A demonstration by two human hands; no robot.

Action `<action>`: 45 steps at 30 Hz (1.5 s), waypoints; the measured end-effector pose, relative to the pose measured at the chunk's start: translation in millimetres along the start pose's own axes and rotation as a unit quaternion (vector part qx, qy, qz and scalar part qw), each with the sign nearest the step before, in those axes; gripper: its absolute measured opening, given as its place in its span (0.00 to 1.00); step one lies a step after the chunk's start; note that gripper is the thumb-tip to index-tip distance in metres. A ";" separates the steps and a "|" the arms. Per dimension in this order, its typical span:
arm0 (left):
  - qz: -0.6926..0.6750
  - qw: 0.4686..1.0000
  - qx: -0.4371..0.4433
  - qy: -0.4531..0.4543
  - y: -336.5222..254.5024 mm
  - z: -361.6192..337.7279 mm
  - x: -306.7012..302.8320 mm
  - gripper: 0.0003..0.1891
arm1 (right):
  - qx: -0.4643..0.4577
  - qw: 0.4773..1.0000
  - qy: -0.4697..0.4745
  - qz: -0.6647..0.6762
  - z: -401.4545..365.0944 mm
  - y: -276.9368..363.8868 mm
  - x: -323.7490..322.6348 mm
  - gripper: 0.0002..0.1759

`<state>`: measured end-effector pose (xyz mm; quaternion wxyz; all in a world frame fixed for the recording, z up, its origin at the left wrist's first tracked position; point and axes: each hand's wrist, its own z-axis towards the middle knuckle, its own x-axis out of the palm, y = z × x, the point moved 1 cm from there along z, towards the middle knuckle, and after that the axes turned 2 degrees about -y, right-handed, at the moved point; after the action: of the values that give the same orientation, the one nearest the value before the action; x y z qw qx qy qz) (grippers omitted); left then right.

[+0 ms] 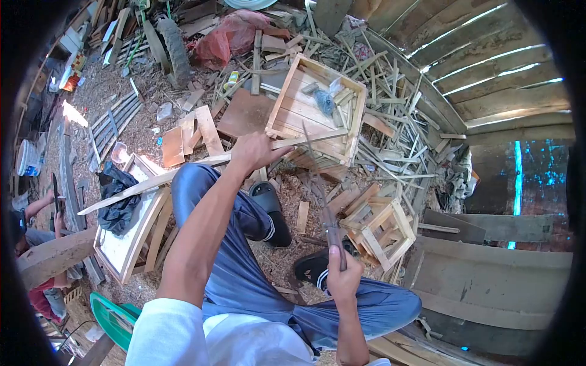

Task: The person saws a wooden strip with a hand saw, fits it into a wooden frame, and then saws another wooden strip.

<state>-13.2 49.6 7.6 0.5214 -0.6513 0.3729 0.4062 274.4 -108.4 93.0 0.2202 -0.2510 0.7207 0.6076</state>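
Note:
My left hand (pixel 253 152) is closed around a long, thin wooden strip (pixel 152 182), which slants across my raised knee. One end of the strip reaches over a wooden box (pixel 307 111) holding wood pieces and a bluish plastic bag. In my right hand (pixel 343 277) is the handle of a long knife (pixel 331 230). Its narrow blade points up and away from me, and the tip side, which looks blurred, lies near the strip and the box. A small wooden frame (pixel 379 235) stands just beyond my right hand.
Wood offcuts (pixel 397 143) are heaped at the back right, beside a plank wall (pixel 494 67). A black plastic bag (pixel 119 198) lies on a framed panel at left. A green plastic chair (pixel 113 314) stands lower left. Another person's hand (pixel 46 198) shows at the far left.

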 end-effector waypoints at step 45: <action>0.006 0.999 -0.003 0.044 5.5 2.7 1.5 0.38 | -0.091 0.990 -0.024 0.101 98.3 -41.6 95.5 0.25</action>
<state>-18.0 51.2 3.8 0.5000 -0.6681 0.3978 0.3814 227.5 -26.1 -14.5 0.1513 -0.1814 0.6789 0.6952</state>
